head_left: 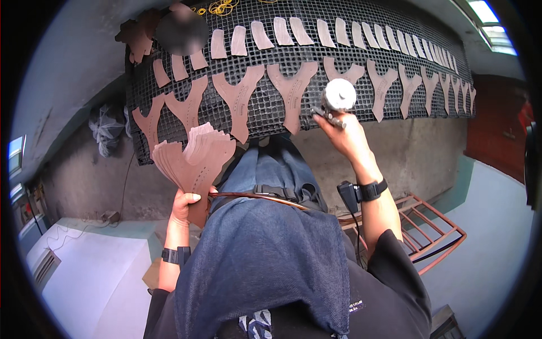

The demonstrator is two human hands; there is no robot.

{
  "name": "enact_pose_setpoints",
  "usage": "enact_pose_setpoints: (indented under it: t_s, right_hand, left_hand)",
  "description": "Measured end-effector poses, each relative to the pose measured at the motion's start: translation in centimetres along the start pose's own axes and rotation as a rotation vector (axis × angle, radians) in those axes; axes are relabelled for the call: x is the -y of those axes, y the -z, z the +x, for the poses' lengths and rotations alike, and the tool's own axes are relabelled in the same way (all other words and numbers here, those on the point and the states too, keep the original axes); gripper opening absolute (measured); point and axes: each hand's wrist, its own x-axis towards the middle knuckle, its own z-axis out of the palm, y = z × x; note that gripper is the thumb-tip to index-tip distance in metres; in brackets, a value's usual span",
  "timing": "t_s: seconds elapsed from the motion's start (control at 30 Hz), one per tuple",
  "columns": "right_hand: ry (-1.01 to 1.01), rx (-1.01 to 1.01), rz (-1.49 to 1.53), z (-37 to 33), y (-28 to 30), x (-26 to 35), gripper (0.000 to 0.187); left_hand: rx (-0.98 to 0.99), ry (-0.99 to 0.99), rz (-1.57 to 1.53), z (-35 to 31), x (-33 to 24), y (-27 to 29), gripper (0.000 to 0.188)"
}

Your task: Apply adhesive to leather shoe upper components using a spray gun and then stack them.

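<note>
My left hand [185, 207] grips a fanned stack of brown Y-shaped cut pieces [197, 161] by its narrow lower end, with the thumb on top. In my right hand [349, 137] is a spray gun [340, 95] with a round white cup, held above the near part of a black mesh rack [316, 52]. A row of matching Y-shaped pieces [292, 93] lies across the mesh, and one of them is partly hidden behind the gun. Farther back runs a row of small, paler strip-shaped pieces [283, 31].
Yellow rings [221, 7] and darker brown pieces [138, 37] lie at the rack's far left. A brown hose [254, 196] crosses my waist. Beside my right arm stands a reddish metal frame [432, 226]. A clear plastic bag [107, 130] is at the left.
</note>
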Motion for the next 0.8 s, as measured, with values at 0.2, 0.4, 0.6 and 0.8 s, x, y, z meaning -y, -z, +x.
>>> enact_pose_setpoints:
  t_s: [0.2,0.4,0.6,0.8]
  right_hand:
    - [-0.061,-0.023,-0.028,6.3,1.7,-2.1,0.039]
    - [-0.001,-0.128,0.049,11.5,2.9,-5.2,0.03]
    - [0.059,-0.191,0.114,12.8,3.5,-1.9,0.029]
    - [0.12,-0.199,0.176,9.6,0.7,1.5,0.031]
  left_hand:
    - [-0.069,0.028,-0.037,0.0,0.6,-2.2,0.06]
    - [-0.128,0.019,-0.067,-0.2,0.9,-4.1,0.063]
    - [-0.144,-0.006,-0.073,-0.6,0.4,-4.7,0.064]
    - [-0.157,-0.067,-0.113,-1.9,0.8,-1.3,0.062]
